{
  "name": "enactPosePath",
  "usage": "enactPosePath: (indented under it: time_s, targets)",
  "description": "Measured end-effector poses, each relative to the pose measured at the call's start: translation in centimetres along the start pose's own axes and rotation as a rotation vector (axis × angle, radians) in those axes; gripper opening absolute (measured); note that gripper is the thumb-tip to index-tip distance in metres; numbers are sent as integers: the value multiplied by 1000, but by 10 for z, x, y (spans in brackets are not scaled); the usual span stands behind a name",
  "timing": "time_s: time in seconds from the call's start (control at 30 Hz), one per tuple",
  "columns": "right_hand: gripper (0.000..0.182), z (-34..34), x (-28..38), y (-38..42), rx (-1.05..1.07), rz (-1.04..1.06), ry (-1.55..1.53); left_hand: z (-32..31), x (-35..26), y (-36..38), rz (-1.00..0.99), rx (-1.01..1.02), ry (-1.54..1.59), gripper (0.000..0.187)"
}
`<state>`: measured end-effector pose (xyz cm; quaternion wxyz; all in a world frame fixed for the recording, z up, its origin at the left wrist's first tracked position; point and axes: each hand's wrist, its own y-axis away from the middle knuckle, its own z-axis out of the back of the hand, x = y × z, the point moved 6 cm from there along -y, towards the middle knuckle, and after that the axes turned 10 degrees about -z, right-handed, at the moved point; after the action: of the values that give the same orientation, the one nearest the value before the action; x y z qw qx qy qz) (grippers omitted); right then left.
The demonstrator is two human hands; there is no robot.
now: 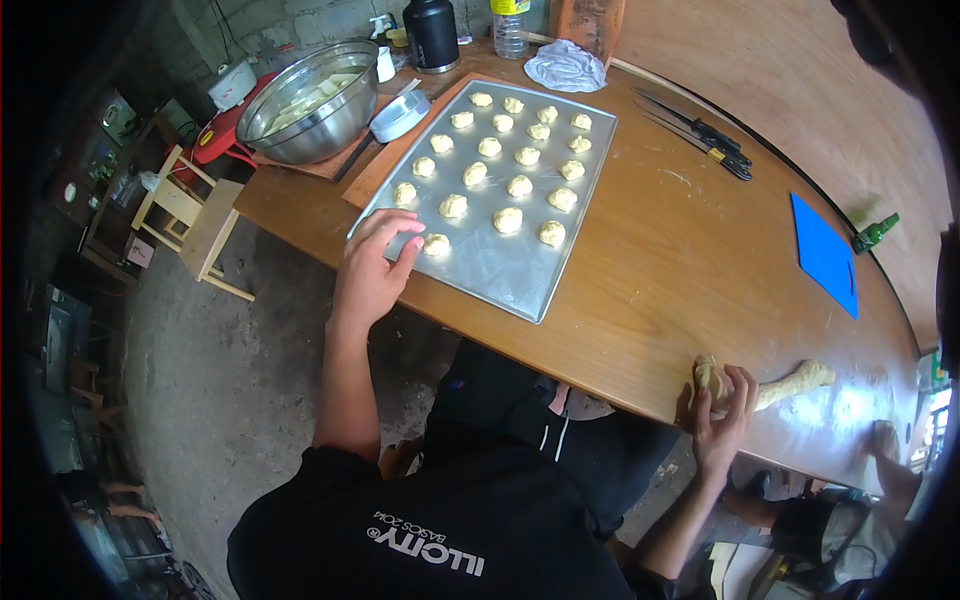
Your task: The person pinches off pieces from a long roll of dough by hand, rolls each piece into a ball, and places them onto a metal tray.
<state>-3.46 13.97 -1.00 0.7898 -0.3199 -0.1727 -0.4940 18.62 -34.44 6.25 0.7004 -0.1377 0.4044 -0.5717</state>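
Note:
My left hand (372, 268) hovers at the near left corner of a metal baking tray (490, 275), its fingers curved and apart. Just beside its thumb and fingertips sits a dough ball (436, 244). Several more pale yellow dough balls (508, 220) stand in rows on the tray. At the right, my right hand (724, 420) grips the near left end of a dough rope (795, 385), which lies on the wooden table. Part of the dough is hidden behind my fingers.
A large steel bowl (290, 145) stands at the left, by a round tin (400, 117). Knives (710, 140), a blue cutting board (822, 250) and a green bottle (875, 233) lie along the back. Another person's hand (886, 440) rests at the table's right end.

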Motion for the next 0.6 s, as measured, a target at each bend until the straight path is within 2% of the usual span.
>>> enactPosePath:
  time_s: [0.03,0.1,0.17,0.23,0.27,0.33,0.37,0.47,0.53,0.57,0.6]
  targets:
    - [48,8,3,1,-6,-9,3,-4,-10,-2,-7,6,7,11]
    - [49,17,12,0,58,55,191,-27,-41,-5,-33,14,251,11]
    - [44,8,5,-6,135,75,207,-73,-91,-2,-84,164,542,12]
    - [37,4,-5,-5,99,69,209,-121,-153,1,-229,387,689,31]
    - [33,7,3,-6,156,37,167,-141,-172,2,-257,403,763,31]
    - [28,13,8,-6,138,66,74,-182,-218,3,-467,462,634,55]
    - [28,17,10,-4,160,45,57,-203,-229,7,-500,526,634,71]
    - [28,26,16,-3,167,83,25,-237,-256,9,-501,554,761,67]
    - [28,27,17,2,175,75,7,-248,-268,8,-499,541,838,55]
    - [27,27,16,3,188,33,-27,-250,-269,8,-503,543,840,55]
    - [27,28,13,4,201,-9,-61,-252,-268,7,-440,573,843,46]
